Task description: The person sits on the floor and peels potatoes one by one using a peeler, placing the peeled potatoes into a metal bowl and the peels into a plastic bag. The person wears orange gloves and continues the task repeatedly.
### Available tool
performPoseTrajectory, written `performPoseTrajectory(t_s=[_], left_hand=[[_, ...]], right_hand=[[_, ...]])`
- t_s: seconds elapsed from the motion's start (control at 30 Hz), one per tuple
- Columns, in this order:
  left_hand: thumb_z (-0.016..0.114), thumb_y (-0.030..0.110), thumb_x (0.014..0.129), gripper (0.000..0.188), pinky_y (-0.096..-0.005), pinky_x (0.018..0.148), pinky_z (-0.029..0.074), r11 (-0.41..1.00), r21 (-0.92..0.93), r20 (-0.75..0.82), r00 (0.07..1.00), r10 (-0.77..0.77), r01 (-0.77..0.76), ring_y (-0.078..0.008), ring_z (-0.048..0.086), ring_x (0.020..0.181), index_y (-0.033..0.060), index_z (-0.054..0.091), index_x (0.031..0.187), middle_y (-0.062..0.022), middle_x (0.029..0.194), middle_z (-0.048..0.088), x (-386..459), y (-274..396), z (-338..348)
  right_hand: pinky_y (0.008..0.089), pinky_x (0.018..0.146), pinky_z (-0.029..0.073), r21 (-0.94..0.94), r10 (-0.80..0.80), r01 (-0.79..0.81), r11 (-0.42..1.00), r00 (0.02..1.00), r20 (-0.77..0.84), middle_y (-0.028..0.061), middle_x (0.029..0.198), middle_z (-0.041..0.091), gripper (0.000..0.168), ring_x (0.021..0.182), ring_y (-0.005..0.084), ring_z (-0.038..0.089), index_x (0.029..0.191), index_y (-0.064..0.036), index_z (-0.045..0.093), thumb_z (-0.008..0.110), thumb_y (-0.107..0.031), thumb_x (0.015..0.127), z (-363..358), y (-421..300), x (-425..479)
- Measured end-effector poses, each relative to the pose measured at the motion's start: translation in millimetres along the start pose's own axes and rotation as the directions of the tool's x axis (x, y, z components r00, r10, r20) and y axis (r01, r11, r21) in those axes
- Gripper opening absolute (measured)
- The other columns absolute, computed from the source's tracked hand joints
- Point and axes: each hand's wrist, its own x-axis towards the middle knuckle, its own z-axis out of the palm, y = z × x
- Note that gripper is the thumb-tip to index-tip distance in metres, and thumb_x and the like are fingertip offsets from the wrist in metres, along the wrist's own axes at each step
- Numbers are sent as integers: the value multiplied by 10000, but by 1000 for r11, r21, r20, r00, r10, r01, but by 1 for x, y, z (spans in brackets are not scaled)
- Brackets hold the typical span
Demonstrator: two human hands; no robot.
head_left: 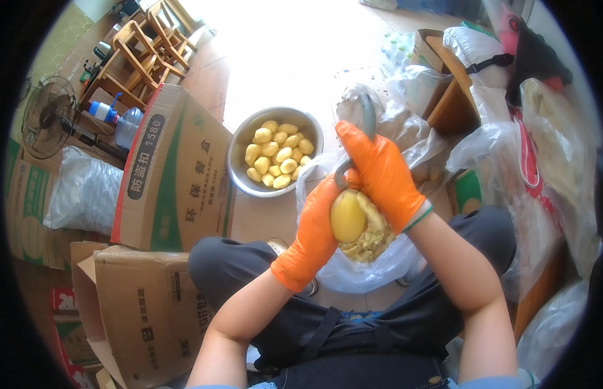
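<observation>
Both my hands wear orange gloves and meet above an open clear plastic bag (367, 277) between my knees. A largely peeled yellow potato (348, 219) sits in the grip of my left hand (311, 233). My right hand (384, 175) is closed around a grey-handled peeler (367, 116), whose curved front part lies at the potato's upper end. Potato peelings (364, 248) fill the bag below. Beyond my left hand, a round metal basin (238, 175) holds several peeled potatoes (282, 154) on the tiled floor.
Cardboard cartons (185, 180) stand on the left, with an open carton (141, 301) nearer me. A fan (51, 116) and wooden chairs (141, 53) are farther back. Plastic bags (496, 155) and a wooden piece of furniture (452, 102) crowd the right side.
</observation>
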Motion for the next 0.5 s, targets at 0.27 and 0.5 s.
performPoseTrajectory(t_s=[0.27, 0.5], left_hand=[[492, 626, 1004, 585, -356, 806, 549, 835, -537, 167, 985, -38, 124, -181, 651, 965, 97, 615, 1221, -52, 1082, 669, 24, -26, -49], [462, 584, 1032, 634, -374, 1078, 474, 872, -490, -38, 999, -12, -8, -193, 578, 1270, 115, 494, 1457, -47, 1397, 589, 13, -12, -6]], right_hand=[[324, 583, 492, -187, -287, 254, 949, 942, -176, 62, 740, 624, 403, 651, 168, 635, 867, -49, 674, 731, -445, 913, 6, 6, -1], [420, 699, 527, -803, -777, 546, 238, 603, 180, 134, 928, 647, 231, 807, 314, 659, 1003, -119, 730, 703, -337, 929, 9, 50, 3]])
